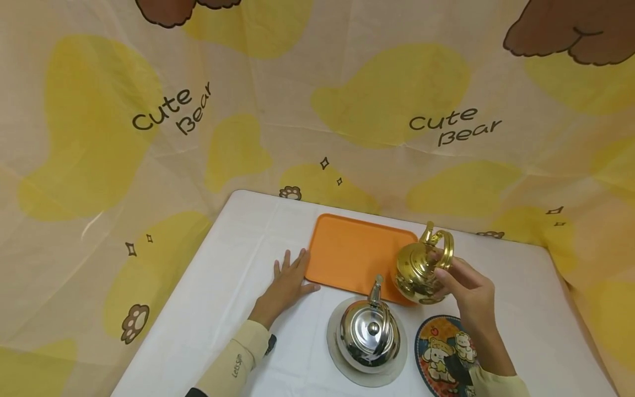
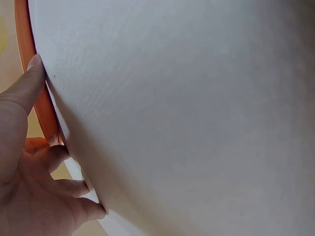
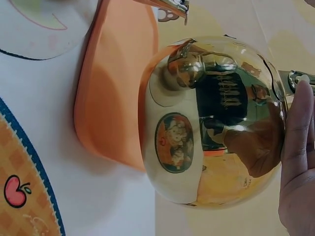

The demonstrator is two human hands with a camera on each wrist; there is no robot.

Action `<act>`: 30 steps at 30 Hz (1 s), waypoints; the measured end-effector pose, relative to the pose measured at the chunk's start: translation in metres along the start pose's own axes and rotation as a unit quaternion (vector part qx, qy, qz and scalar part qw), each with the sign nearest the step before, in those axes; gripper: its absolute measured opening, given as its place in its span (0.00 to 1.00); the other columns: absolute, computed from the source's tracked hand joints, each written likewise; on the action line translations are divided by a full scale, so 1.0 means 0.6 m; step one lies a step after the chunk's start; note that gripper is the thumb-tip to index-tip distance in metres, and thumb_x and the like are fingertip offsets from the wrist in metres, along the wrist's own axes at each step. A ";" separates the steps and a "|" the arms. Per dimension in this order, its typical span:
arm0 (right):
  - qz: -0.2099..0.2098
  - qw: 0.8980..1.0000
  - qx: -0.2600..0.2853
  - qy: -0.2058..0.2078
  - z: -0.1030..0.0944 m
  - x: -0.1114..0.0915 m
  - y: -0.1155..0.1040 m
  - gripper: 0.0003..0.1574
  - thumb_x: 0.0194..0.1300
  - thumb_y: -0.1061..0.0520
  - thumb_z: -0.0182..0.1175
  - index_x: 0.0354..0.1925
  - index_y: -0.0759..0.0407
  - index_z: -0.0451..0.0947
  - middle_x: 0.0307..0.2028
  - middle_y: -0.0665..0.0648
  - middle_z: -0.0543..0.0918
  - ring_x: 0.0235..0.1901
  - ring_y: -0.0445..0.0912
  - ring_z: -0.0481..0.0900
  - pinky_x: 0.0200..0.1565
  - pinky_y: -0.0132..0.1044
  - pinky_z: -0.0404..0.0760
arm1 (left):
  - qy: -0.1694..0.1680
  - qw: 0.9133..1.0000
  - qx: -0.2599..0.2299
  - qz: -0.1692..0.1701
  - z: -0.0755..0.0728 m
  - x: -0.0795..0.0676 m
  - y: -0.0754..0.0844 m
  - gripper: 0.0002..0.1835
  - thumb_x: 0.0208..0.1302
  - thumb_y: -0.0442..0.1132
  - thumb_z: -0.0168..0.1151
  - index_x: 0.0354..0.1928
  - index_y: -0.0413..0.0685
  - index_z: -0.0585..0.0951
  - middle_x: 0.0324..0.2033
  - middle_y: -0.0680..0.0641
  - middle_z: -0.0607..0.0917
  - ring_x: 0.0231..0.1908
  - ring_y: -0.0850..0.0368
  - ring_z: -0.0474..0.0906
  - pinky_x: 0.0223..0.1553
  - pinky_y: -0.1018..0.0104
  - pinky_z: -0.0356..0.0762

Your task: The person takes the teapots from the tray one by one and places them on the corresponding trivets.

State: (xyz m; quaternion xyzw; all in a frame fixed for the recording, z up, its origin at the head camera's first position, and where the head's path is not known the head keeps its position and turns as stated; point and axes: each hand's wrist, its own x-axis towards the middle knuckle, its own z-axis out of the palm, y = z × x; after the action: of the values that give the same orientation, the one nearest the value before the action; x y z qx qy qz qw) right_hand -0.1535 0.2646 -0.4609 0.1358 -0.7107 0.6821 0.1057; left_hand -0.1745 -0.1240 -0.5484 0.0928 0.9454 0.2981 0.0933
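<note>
My right hand (image 1: pixel 473 292) holds a shiny gold teapot (image 1: pixel 414 270) by its handle, over the right end of an orange tray (image 1: pixel 347 251). In the right wrist view the rounded gold body (image 3: pixel 216 187) fills the middle, reflecting the room, and my fingers (image 3: pixel 298 132) are at its right. Spread fingers of my left hand (image 1: pixel 283 289) lie by the tray's left edge. The left wrist view has the thumb (image 2: pixel 29 83) touching the tray's rim (image 2: pixel 47 115) and the other fingertips down on the white tabletop. A silver teapot (image 1: pixel 364 336) stands on a pale round mat (image 1: pixel 334 353) in front of the tray.
A round cartoon-print mat (image 1: pixel 434 353) lies at the right, partly under my right forearm. The white table (image 1: pixel 297 358) has a yellow patterned curtain (image 1: pixel 357 110) behind it and at both sides.
</note>
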 end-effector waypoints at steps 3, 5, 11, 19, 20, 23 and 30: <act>0.006 1.000 -0.005 0.007 -0.003 -0.005 -0.003 0.22 0.71 0.77 0.59 0.62 0.82 0.76 0.54 0.56 0.89 0.45 0.45 0.87 0.27 0.37 0.87 | 0.000 1.000 0.000 0.001 0.001 0.001 0.000 0.52 0.70 0.54 0.70 0.85 0.41 0.54 0.83 0.36 0.55 0.82 0.25 0.38 0.76 0.23 0.35; 0.012 1.000 -0.004 0.015 -0.005 -0.008 -0.005 0.23 0.71 0.77 0.59 0.62 0.82 0.76 0.54 0.57 0.89 0.45 0.45 0.87 0.27 0.37 0.87 | 0.000 1.000 0.002 0.002 0.001 0.002 0.000 0.52 0.70 0.54 0.70 0.85 0.41 0.54 0.83 0.36 0.55 0.82 0.25 0.38 0.76 0.22 0.35; -0.014 0.999 0.035 0.014 -0.014 -0.015 -0.004 0.23 0.71 0.80 0.56 0.63 0.85 0.74 0.55 0.61 0.89 0.47 0.48 0.87 0.25 0.38 0.87 | 0.002 1.000 0.001 0.005 0.002 0.003 0.000 0.52 0.70 0.54 0.70 0.85 0.42 0.54 0.83 0.36 0.55 0.82 0.25 0.38 0.76 0.22 0.35; -0.039 0.996 0.077 0.018 -0.024 -0.022 -0.002 0.23 0.69 0.83 0.54 0.61 0.89 0.72 0.55 0.66 0.88 0.46 0.51 0.87 0.25 0.37 0.86 | 0.002 1.000 0.002 0.004 0.000 0.003 0.001 0.52 0.70 0.54 0.70 0.85 0.42 0.54 0.83 0.37 0.55 0.82 0.25 0.38 0.76 0.22 0.36; -0.042 0.996 0.081 0.016 -0.026 -0.023 -0.001 0.23 0.69 0.83 0.53 0.62 0.89 0.71 0.55 0.66 0.87 0.46 0.51 0.87 0.25 0.38 0.87 | 0.002 1.000 0.002 0.004 0.001 0.003 0.001 0.52 0.70 0.54 0.70 0.85 0.42 0.53 0.83 0.37 0.55 0.82 0.25 0.38 0.76 0.22 0.36; -0.050 0.995 0.084 0.014 -0.030 -0.027 0.001 0.23 0.68 0.84 0.53 0.61 0.90 0.71 0.55 0.67 0.87 0.45 0.51 0.87 0.26 0.37 0.87 | 0.002 1.000 0.001 0.003 0.001 0.003 0.001 0.52 0.70 0.54 0.70 0.85 0.42 0.53 0.83 0.37 0.55 0.82 0.25 0.38 0.76 0.22 0.36; -0.065 0.994 0.089 0.016 -0.037 -0.038 0.008 0.25 0.66 0.86 0.50 0.62 0.91 0.69 0.54 0.66 0.88 0.44 0.50 0.88 0.26 0.36 0.87 | 0.002 1.000 0.000 0.001 0.000 0.002 0.002 0.52 0.70 0.53 0.70 0.84 0.41 0.54 0.83 0.36 0.55 0.82 0.25 0.38 0.76 0.22 0.36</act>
State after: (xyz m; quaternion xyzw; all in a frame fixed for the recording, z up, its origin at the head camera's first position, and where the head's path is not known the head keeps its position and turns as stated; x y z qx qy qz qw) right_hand -0.1342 0.2882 -0.4722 0.1797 -0.6347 0.7367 0.1486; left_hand -0.1756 -0.1225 -0.5478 0.0929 0.9455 0.2987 0.0907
